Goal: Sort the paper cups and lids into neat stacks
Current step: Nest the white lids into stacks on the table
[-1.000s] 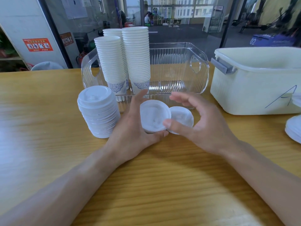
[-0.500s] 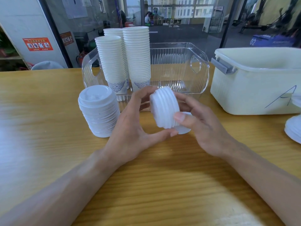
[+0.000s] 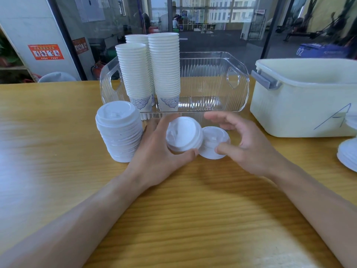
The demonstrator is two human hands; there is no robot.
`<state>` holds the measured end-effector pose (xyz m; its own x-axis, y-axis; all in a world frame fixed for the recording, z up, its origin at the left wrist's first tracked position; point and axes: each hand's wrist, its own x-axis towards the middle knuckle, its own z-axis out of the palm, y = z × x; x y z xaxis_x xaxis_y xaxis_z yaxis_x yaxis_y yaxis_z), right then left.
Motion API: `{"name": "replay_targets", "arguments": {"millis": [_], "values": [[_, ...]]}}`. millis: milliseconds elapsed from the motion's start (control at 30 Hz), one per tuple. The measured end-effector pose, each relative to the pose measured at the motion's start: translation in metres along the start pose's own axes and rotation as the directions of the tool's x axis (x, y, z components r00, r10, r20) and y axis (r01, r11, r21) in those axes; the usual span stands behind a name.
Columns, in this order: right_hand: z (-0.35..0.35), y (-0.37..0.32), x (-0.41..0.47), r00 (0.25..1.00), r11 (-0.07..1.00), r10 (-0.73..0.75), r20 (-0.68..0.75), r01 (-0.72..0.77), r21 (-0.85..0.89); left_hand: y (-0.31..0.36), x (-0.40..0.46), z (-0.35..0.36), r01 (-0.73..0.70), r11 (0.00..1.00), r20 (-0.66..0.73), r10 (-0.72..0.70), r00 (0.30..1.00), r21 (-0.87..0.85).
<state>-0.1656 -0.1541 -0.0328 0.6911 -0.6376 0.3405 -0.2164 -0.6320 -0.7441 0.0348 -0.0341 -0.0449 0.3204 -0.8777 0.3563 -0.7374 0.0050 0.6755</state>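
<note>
A wooden surface (image 3: 173, 219) is lying before glass walls (image 3: 212, 26). The left hand (image 3: 154, 157) is clamping its grip on stacked lids (image 3: 183, 134); the right hand (image 3: 249, 144) is hovering, fingers apart.

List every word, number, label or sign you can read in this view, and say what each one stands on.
"A": handwritten in dark marker on the front of the cream storage bin.
"02": white digits on the blue object behind the glass.
Red sign on the white wall: figures and characters too small to read.
Orange sign behind the glass: blurred, unreadable.
Paper cups: blue pattern only, no text.
</note>
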Motion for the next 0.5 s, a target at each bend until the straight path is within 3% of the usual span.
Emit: {"name": "replay_targets", "arguments": {"millis": [133, 333, 500], "values": [[-0.003, 0.001, 0.001, 0.984, 0.975, 0.123, 0.13, -0.096, -0.201, 0.0, -0.001, 0.0, 0.07, 0.992, 0.028, -0.073, 0.997, 0.108], [-0.003, 0.013, 0.006, 0.978, 0.949, 0.183, 0.102, -0.149, -0.279, 0.006, -0.003, -0.006, 0.103, 0.966, 0.075, -0.124, 0.989, 0.238], [-0.014, 0.016, 0.008, 0.969, 0.933, 0.225, 0.104, -0.184, -0.309, 0.011, -0.003, -0.007, 0.054, 0.993, 0.218, -0.077, 0.973, 0.109]]}}
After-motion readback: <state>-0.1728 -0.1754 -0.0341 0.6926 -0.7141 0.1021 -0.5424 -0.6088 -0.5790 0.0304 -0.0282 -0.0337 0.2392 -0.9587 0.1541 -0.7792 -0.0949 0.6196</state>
